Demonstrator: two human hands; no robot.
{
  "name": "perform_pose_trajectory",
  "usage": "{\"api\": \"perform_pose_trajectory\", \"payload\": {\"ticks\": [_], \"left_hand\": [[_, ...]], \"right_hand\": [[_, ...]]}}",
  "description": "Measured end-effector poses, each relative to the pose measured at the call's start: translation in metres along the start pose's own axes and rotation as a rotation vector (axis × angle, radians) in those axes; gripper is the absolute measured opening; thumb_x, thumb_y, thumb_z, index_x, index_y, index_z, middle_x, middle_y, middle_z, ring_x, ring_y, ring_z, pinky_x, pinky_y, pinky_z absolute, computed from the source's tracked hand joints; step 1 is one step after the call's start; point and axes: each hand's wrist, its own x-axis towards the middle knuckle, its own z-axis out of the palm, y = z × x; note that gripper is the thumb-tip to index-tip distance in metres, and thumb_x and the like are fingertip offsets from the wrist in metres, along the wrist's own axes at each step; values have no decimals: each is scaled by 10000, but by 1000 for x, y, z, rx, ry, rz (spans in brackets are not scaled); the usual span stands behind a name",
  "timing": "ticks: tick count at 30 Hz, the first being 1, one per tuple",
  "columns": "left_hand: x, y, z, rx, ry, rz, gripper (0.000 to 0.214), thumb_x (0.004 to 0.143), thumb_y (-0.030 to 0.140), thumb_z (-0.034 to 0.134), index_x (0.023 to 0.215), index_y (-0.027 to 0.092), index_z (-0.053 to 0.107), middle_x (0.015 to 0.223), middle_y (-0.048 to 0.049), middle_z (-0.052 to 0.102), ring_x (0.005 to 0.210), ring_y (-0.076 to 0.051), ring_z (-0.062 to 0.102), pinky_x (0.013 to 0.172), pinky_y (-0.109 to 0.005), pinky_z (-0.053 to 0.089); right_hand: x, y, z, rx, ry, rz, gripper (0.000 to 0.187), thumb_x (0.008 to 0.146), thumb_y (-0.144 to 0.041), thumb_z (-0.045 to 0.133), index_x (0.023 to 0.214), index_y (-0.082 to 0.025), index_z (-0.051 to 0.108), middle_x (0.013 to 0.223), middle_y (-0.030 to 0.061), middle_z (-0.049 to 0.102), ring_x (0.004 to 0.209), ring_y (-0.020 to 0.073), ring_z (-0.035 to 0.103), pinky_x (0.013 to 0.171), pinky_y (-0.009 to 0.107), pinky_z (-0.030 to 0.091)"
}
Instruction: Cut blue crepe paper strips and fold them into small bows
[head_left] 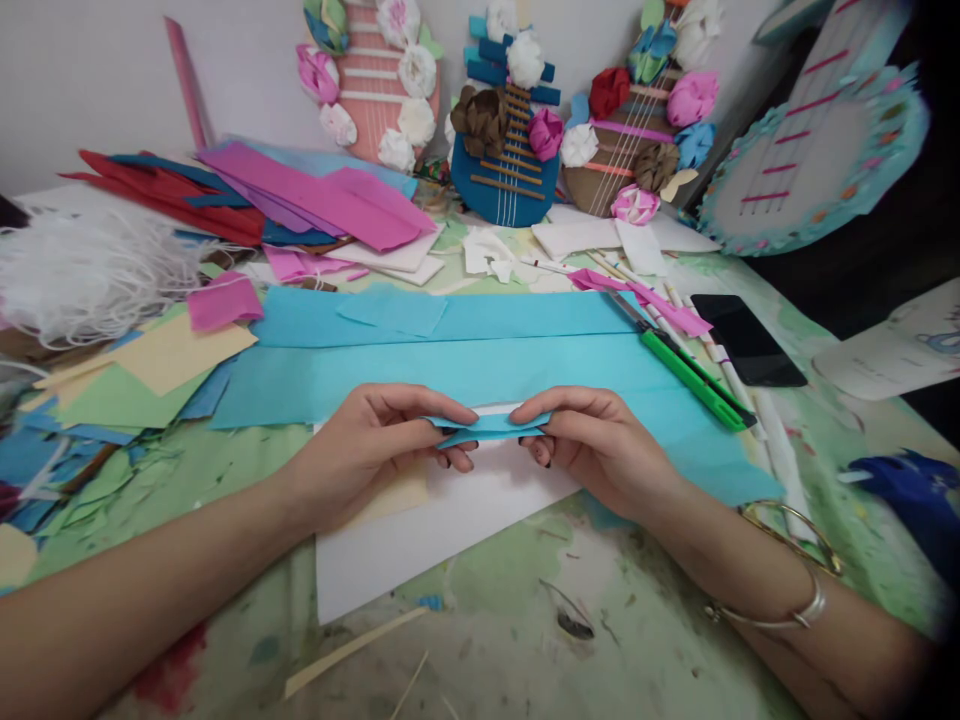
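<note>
A small folded strip of turquoise tissue paper [491, 427] is held between both hands above the table. My left hand [379, 445] pinches its left end with thumb and fingers closed. At the other end my right hand [596, 445] pinches it the same way; a bangle sits on that wrist. Under the hands lies a white sheet [450, 530]. Just behind them spreads a wide turquoise tissue sheet [480, 365].
A green utility knife [694, 378] and a black phone [746, 340] lie at the right. Paper scraps, pink and red sheets [330, 200] and white fluff [82, 270] crowd the left. Cardboard guitar shapes with paper flowers [510, 140] lean at the back.
</note>
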Motion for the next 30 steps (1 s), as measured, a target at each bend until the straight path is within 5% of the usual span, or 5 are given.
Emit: {"api": "perform_pose_trajectory", "payload": {"ticks": [11,25,30], "left_hand": [[-1,1,2,-242,18,-124,89,792,156,652,810,157,739,692,-54,724,694,-134,694,702,-193,544],[-4,1,0,-69,1,-15,117,738,212,651,763,173,757,721,-41,685,692,-115,625,671,-182,492],[-4,-1,5,138,180,13,135,740,246,723,689,150,644,628,3,639,589,-81,589,570,-155,470]], "right_hand": [[-1,2,-1,-82,22,-64,220,757,-107,584,790,-204,779,794,21,672,676,83,503,639,225,388],[0,2,-1,-102,34,-44,226,702,-91,580,724,-207,772,790,23,639,712,108,499,651,246,370],[-1,1,0,-180,32,-104,286,628,-40,522,666,-196,759,817,41,648,882,149,550,725,247,406]]}}
